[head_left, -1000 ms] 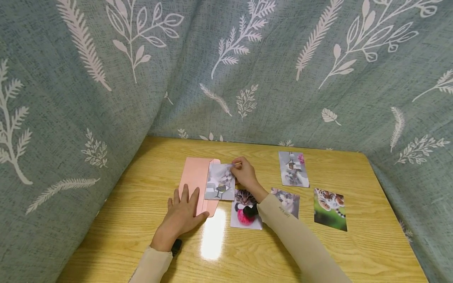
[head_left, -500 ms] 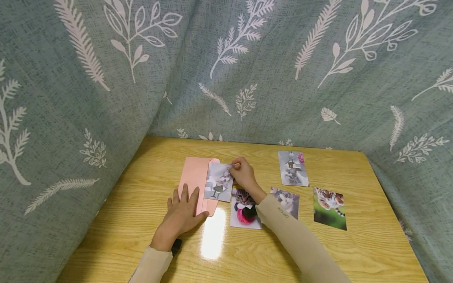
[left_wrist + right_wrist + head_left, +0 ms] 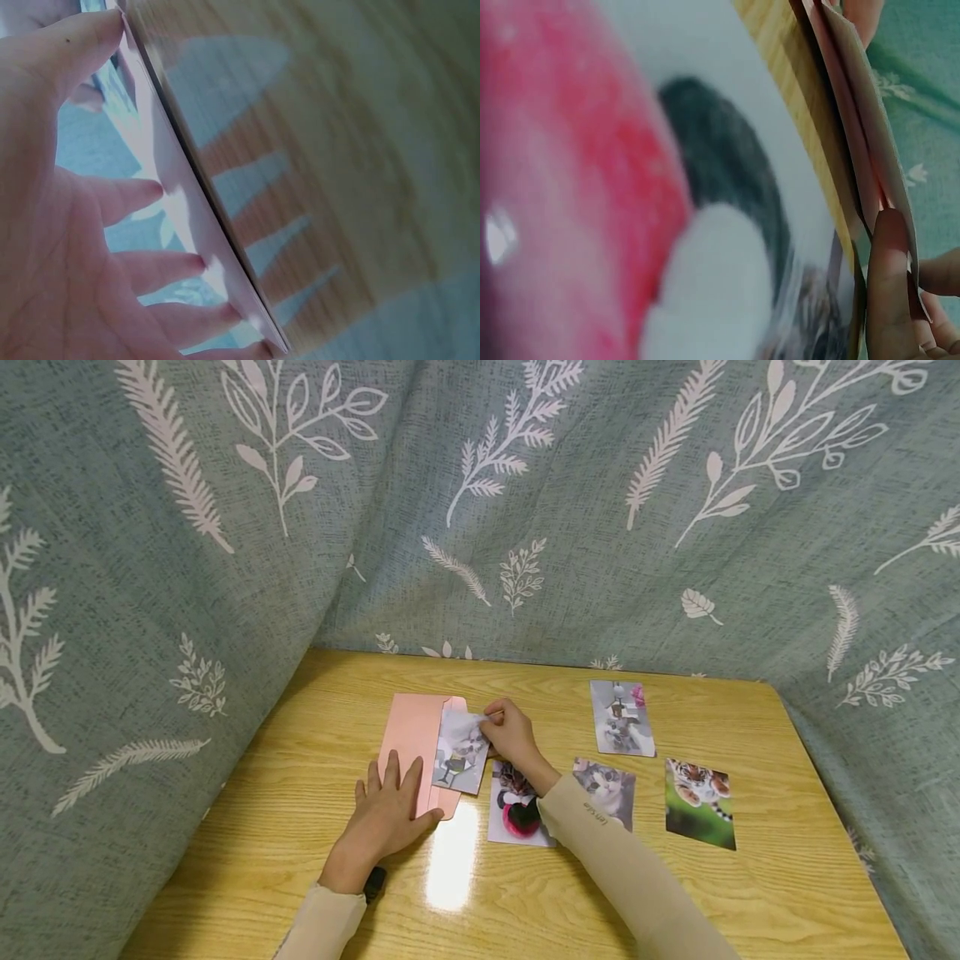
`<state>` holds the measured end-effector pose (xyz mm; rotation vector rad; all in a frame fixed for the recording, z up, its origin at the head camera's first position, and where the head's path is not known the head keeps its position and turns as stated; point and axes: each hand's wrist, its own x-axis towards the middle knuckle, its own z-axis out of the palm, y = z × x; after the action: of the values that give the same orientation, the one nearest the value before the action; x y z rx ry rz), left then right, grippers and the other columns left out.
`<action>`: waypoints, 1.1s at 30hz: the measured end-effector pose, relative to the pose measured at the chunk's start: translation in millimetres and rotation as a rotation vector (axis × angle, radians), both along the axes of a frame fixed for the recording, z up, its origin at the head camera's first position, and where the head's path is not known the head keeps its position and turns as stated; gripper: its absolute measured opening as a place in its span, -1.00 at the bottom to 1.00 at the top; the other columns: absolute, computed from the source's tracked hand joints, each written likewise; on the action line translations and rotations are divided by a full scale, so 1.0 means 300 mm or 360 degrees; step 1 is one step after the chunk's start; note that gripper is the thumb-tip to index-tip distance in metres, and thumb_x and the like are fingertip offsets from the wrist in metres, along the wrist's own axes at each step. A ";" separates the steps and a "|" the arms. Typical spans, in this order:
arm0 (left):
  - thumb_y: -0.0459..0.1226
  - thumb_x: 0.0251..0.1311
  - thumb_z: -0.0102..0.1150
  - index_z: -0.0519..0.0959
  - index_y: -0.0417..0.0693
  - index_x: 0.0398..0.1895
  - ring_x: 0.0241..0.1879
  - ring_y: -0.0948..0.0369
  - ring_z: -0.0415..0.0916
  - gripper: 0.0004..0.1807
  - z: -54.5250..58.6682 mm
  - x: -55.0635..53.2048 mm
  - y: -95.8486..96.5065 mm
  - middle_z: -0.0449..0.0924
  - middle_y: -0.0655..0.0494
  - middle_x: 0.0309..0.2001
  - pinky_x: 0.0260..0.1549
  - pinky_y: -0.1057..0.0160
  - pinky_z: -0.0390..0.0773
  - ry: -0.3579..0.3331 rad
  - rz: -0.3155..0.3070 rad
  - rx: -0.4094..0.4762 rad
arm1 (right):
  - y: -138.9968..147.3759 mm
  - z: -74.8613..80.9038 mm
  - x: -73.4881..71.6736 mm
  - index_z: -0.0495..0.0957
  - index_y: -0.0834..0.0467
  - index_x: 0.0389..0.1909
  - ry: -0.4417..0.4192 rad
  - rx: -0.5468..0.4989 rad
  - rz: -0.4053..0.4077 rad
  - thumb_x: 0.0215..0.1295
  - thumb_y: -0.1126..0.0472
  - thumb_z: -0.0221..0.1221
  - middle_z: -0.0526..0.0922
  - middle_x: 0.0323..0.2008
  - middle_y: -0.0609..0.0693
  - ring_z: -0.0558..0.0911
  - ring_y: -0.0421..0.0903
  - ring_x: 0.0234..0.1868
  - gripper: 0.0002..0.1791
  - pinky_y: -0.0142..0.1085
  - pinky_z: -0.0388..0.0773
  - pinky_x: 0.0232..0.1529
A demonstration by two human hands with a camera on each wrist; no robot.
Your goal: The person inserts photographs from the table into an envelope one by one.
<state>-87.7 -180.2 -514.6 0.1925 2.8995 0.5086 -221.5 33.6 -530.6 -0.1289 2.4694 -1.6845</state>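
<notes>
A pink envelope [image 3: 410,727] lies flat left of centre, its flap open to the right and partly covered by a slightly slanted, pale grey photo [image 3: 456,758].

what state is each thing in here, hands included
left hand: fingers spread, resting on the envelope
right hand: pinching the held photo
envelope: on the table, flap open
held photo: tilted, over the flap; whether any is inside, cannot tell
ball photo: face up, partly covered
grey cat photo: face up, partly covered
tiger photo: face up, uncovered
far photo: face up, uncovered
</notes>
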 end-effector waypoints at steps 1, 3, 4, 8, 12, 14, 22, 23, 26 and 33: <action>0.23 0.27 0.18 0.10 -0.13 0.58 0.43 -0.49 -0.26 -0.01 0.000 -0.001 0.000 -0.15 -0.46 0.51 0.22 -0.53 -0.06 0.0002 -0.0001 0.0007 | -0.002 0.001 0.001 0.53 0.26 -0.04 -0.0007 -0.0012 0.0004 0.32 0.31 0.24 0.51 -0.42 0.08 0.52 -0.12 -0.69 -0.77 -0.26 0.57 -0.69; 0.23 0.27 0.18 0.11 -0.13 0.58 0.43 -0.49 -0.25 -0.01 0.000 -0.001 -0.001 -0.15 -0.46 0.51 0.22 -0.53 -0.06 0.0006 -0.0002 0.0009 | -0.008 0.004 0.000 0.53 0.28 -0.03 -0.0009 -0.0022 0.0012 0.32 0.32 0.24 0.52 -0.42 0.09 0.53 -0.12 -0.70 -0.76 -0.25 0.58 -0.68; 0.23 0.27 0.18 0.11 -0.13 0.58 0.43 -0.49 -0.26 -0.01 0.000 -0.001 -0.001 -0.15 -0.46 0.51 0.22 -0.53 -0.06 0.0006 -0.0002 0.0011 | -0.011 0.006 -0.001 0.53 0.29 -0.02 -0.0010 -0.0023 0.0017 0.32 0.33 0.24 0.53 -0.41 0.09 0.53 -0.13 -0.70 -0.75 -0.25 0.58 -0.68; 0.23 0.27 0.18 0.10 -0.13 0.58 0.43 -0.49 -0.26 -0.01 0.002 0.000 0.001 -0.15 -0.46 0.51 0.22 -0.53 -0.07 0.0000 0.0000 0.0011 | -0.026 0.012 -0.002 0.53 0.29 -0.02 -0.0012 -0.0014 0.0042 0.33 0.33 0.23 0.54 -0.39 0.10 0.54 -0.12 -0.67 -0.76 -0.25 0.59 -0.67; 0.23 0.28 0.17 0.10 -0.13 0.58 0.43 -0.49 -0.25 -0.01 0.002 0.000 0.002 -0.15 -0.47 0.51 0.22 -0.52 -0.06 -0.0009 -0.0007 -0.0010 | -0.040 0.014 -0.002 0.52 0.27 -0.01 -0.0030 -0.0013 0.0071 0.34 0.32 0.23 0.54 -0.36 0.11 0.56 -0.09 -0.66 -0.76 -0.23 0.61 -0.65; 0.23 0.28 0.16 0.10 -0.13 0.58 0.43 -0.49 -0.24 -0.01 0.002 0.000 0.002 -0.16 -0.47 0.51 0.22 -0.52 -0.05 -0.0015 -0.0014 -0.0025 | -0.045 0.015 -0.001 0.52 0.27 0.00 -0.0039 -0.0014 0.0083 0.35 0.33 0.22 0.54 -0.35 0.12 0.57 -0.08 -0.67 -0.76 -0.22 0.62 -0.64; 0.24 0.27 0.16 0.08 -0.12 0.59 0.43 -0.49 -0.25 0.00 0.000 0.003 0.003 -0.17 -0.46 0.51 0.22 -0.52 -0.05 -0.0019 -0.0011 -0.0020 | -0.065 0.014 -0.005 0.52 0.26 0.01 -0.0034 -0.0009 0.0110 0.36 0.32 0.21 0.55 -0.33 0.12 0.57 -0.08 -0.70 -0.75 -0.22 0.62 -0.64; 0.24 0.27 0.16 0.08 -0.12 0.59 0.43 -0.49 -0.25 0.00 0.000 0.004 0.003 -0.17 -0.46 0.51 0.22 -0.52 -0.05 -0.0016 -0.0012 -0.0022 | -0.068 0.016 -0.005 0.52 0.26 0.02 -0.0034 -0.0008 0.0110 0.36 0.32 0.22 0.55 -0.34 0.12 0.57 -0.07 -0.71 -0.75 -0.23 0.62 -0.64; 0.23 0.27 0.17 0.10 -0.13 0.58 0.42 -0.50 -0.24 -0.01 -0.001 0.004 0.001 -0.15 -0.47 0.51 0.22 -0.52 -0.04 -0.0003 -0.0013 -0.0017 | -0.079 0.021 -0.005 0.51 0.26 0.01 -0.0047 -0.0011 0.0112 0.36 0.32 0.22 0.54 -0.33 0.12 0.56 -0.06 -0.70 -0.76 -0.23 0.62 -0.64; 0.23 0.27 0.17 0.09 -0.13 0.58 0.42 -0.50 -0.24 0.00 0.003 0.007 -0.001 -0.15 -0.47 0.51 0.22 -0.52 -0.04 -0.0008 -0.0016 -0.0024 | -0.102 0.023 -0.007 0.52 0.25 0.00 -0.0065 -0.0014 0.0124 0.36 0.33 0.22 0.55 -0.28 0.12 0.56 -0.09 -0.68 -0.76 -0.23 0.62 -0.64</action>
<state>-85.6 -180.5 -513.7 0.2031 2.8954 0.4847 -223.5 2.9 -523.7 -0.1875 2.3956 -1.6505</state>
